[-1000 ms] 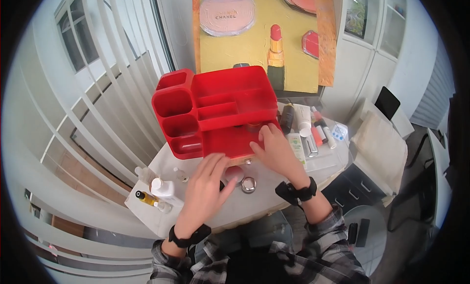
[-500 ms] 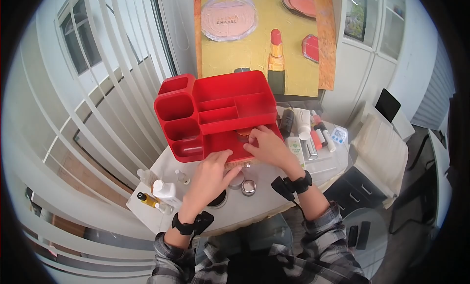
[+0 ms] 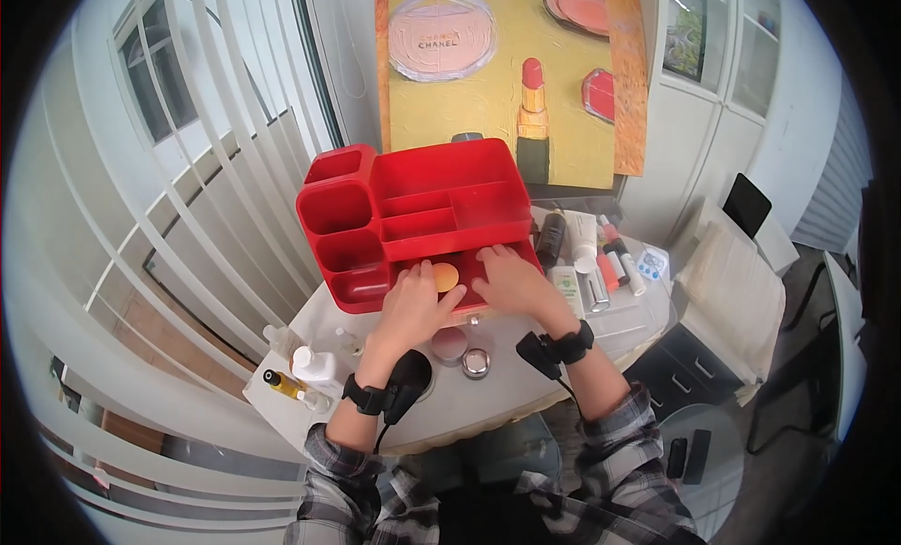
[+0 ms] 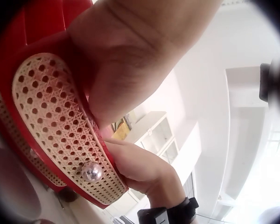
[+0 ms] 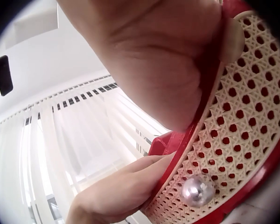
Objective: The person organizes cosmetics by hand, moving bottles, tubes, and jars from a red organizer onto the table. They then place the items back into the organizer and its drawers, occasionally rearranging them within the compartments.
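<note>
A red makeup organizer stands on the table, its lower drawer pulled out. The drawer front is woven cane with a shiny round knob. My left hand reaches over this front and pinches a round orange-topped disc between thumb and fingers, inside the drawer. To its right, my right hand reaches into the drawer too, fingers loosely bent. In both wrist views the fingertips are hidden behind the drawer front.
A pink round jar and a silver round pot sit before the drawer. Bottles, including a white one and a yellow one, stand at left. Tubes and lipsticks crowd a clear tray at right. Behind hangs a makeup painting.
The orange-topped disc has moved left and nearer, from under my right hand to my left hand. My left hand has moved right and further into the drawer, while my right fingers have straightened slightly.
</note>
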A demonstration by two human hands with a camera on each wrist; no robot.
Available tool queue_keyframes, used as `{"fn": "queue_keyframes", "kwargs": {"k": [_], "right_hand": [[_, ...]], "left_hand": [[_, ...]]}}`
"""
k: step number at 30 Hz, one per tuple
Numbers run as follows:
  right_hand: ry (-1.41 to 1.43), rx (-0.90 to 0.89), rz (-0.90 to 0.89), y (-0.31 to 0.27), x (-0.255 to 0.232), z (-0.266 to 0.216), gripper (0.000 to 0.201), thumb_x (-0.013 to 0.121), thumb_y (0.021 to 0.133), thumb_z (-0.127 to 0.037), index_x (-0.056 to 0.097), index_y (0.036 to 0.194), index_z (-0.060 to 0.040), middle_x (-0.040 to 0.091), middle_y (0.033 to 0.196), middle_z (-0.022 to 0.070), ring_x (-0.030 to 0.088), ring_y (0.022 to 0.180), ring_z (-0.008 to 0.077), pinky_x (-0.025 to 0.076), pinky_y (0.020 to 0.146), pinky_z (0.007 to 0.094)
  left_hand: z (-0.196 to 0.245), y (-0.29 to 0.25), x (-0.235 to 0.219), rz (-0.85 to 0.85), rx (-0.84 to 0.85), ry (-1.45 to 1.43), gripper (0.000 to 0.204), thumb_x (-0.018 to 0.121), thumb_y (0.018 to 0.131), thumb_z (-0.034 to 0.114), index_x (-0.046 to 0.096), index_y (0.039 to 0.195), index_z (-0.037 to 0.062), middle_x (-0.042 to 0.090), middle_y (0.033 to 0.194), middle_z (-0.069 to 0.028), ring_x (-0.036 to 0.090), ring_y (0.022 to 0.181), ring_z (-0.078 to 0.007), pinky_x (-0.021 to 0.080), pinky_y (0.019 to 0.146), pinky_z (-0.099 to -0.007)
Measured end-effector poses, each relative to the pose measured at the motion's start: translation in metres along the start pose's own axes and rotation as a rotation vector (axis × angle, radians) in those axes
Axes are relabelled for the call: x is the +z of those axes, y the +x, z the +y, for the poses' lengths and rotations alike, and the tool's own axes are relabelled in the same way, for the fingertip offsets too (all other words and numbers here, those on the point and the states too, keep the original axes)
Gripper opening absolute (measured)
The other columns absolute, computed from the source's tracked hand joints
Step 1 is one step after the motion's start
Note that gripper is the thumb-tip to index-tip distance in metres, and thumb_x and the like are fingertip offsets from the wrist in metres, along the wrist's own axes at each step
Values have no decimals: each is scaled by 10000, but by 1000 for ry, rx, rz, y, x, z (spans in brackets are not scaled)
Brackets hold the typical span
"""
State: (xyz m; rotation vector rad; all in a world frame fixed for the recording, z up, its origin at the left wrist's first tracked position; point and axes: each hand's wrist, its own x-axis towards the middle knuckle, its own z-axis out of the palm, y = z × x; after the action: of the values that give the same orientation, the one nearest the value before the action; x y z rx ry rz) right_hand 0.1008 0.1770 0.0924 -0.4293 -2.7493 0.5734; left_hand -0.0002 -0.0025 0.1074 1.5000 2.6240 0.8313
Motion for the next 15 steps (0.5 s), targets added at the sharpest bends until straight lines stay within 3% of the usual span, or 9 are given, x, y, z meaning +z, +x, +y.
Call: {"fn": "queue_keyframes", "kwargs": {"k": [2, 4, 6, 9, 15], "right_hand": [[-30, -52, -57, 9, 2, 3, 352, 621, 904, -240, 643, 1184, -28, 589, 1325, 258, 563, 1246, 439, 503, 1009, 520], [-60, -72, -164, 18, 4, 2, 318, 590, 898, -170, 645, 1183, -40, 612, 1264, 219, 549, 1241, 397, 445, 1059, 469], [-59, -81, -173, 24, 8, 2, 309, 582, 896, -155, 648, 1177, -45, 612, 1263, 208, 541, 1248, 394, 431, 1068, 475], [-55, -112, -178, 25, 9, 2, 292, 569, 889, -122, 657, 1158, -52, 612, 1261, 191, 529, 1256, 390, 414, 1071, 487], [-10, -166, -222, 24, 2, 5, 232, 557, 880, -73, 667, 1083, -50, 598, 1241, 173, 539, 1212, 383, 426, 1028, 477]], "left_hand": [[-5, 12, 4, -55, -7, 2, 766, 672, 929, 435, 486, 1346, -180, 599, 1281, -361, 585, 1205, -483, 490, 1022, -495], [-13, 25, 7, -107, -21, 4, 791, 667, 923, 457, 473, 1382, -158, 575, 1319, -374, 552, 1276, -479, 455, 1081, -482], [-22, 38, 9, -183, 15, -27, 845, 659, 893, 475, 436, 1420, -147, 492, 1437, -364, 454, 1387, -459, 365, 1174, -459], [-34, 52, 18, -267, -3, -72, 877, 660, 859, 461, 395, 1465, -117, 449, 1487, -349, 392, 1438, -440, 310, 1212, -446], [-35, 48, 20, -212, 65, -162, 865, 685, 833, 400, 375, 1508, -43, 476, 1469, -326, 427, 1410, -439, 333, 1197, -438]]}}
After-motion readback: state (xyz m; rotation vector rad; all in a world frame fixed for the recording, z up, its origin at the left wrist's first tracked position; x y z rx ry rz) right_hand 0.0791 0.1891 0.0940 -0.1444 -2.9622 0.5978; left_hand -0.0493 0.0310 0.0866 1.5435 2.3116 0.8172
